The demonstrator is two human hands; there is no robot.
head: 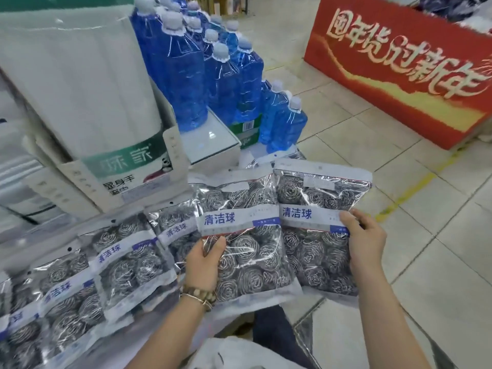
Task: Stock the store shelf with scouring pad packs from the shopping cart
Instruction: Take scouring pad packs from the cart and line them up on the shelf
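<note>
Silvery steel-wool balls fill both clear packs I hold. My left hand (205,265) pinches the left edge of one scouring pad pack (247,249), thumb on its front. My right hand (366,243) grips the right edge of a second pack (316,235). The two sit side by side at mid-frame, inner edges overlapping. More packs (117,254) lie overlapped in a row toward the lower left, covering the surface under them. Behind them, a white boxed stack (80,89) and blue bottles (186,81) fill the upper left. Pale tiled floor (426,262) lies open on the right, crossed by a yellow line (410,194), up to a red display stand (399,83) at upper right.
</note>
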